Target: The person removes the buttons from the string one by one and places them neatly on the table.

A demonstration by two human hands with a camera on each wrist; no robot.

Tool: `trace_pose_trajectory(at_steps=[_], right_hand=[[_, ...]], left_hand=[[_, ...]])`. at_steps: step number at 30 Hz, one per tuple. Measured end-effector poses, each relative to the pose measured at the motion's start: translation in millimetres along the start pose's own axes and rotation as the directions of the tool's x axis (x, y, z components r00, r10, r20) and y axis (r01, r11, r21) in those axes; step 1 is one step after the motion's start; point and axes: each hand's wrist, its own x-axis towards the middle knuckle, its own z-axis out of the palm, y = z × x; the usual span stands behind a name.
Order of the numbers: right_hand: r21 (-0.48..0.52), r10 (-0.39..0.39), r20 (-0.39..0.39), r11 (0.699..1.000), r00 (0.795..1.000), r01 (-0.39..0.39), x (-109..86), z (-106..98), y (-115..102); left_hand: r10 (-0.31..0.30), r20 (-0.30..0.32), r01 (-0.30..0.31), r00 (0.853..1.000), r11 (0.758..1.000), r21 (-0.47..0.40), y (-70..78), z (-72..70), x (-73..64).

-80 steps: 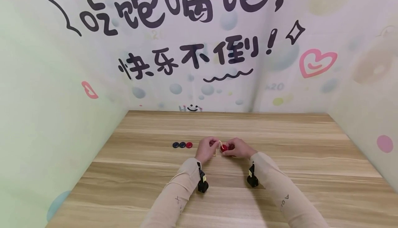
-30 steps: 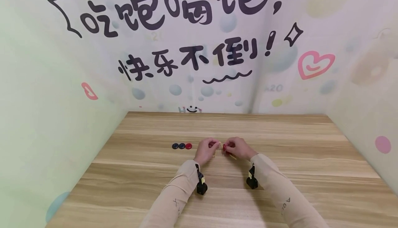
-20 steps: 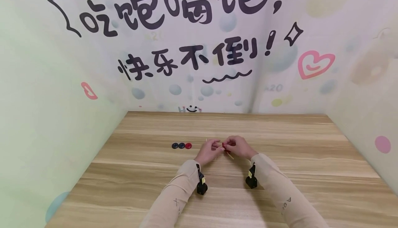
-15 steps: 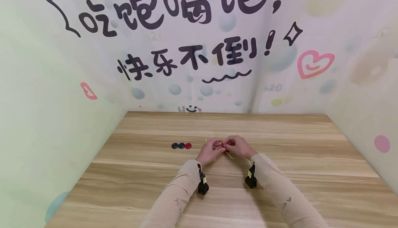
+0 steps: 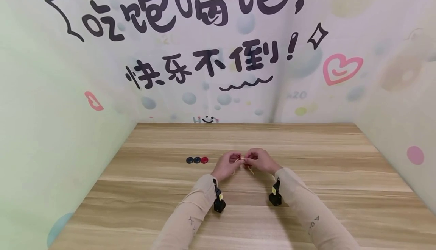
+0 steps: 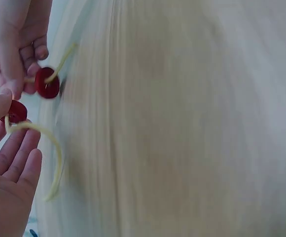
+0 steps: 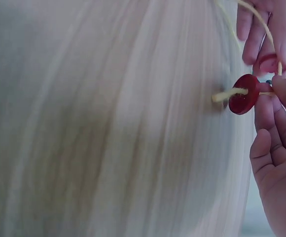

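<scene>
My left hand (image 5: 225,165) pinches a red button (image 6: 17,112) between thumb and fingers. A pale yellow cord (image 6: 54,148) runs through this button, its loose length curving down past the fingers. Close by on the right, my right hand (image 5: 261,161) pinches the cord between thumb and index finger. A second red button (image 7: 243,94) sits on the cord beside the right fingers, a short cord end (image 7: 223,96) sticking out of it. Between the hands the cord is partly hidden by the fingertips.
Left of the hands, two dark blue buttons (image 5: 193,160) and a red button (image 5: 204,160) lie in a row on the wooden table (image 5: 136,204). A printed cloth (image 5: 177,102) hangs behind the table. Small black cameras (image 5: 219,204) sit at both wrists.
The red button held at my right fingertips earlier is now at my left fingertips. My right fingers now pinch the cord. Both hands stay close together.
</scene>
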Motion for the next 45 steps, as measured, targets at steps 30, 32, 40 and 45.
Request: trace_pose_trajectory(at_steps=[30, 32, 40, 45], right_hand=[[-0.108, 0.07, -0.032, 0.992, 0.997, -0.073, -15.8, -18.7, 12.2], [-0.101, 0.069, -0.031, 0.992, 0.997, -0.072, -16.4, -19.8, 14.2], [-0.102, 0.098, -0.035, 0.99, 0.995, -0.101, -19.8, -23.3, 16.2], [-0.104, 0.084, -0.033, 0.991, 0.996, -0.087, -20.0, -24.8, 16.5]], left_hand=[[-0.05, -0.156, 0.058, 0.987, 0.997, 0.046, -28.9, -90.1, -19.0], [-0.059, -0.164, 0.069, 0.985, 0.996, 0.051, -28.6, -94.4, -20.6], [-0.067, -0.17, 0.085, 0.983, 0.992, 0.096, -33.9, -108.8, -28.4], [-0.077, -0.189, 0.098, 0.979, 0.99, 0.106, -39.0, -117.5, -35.1]])
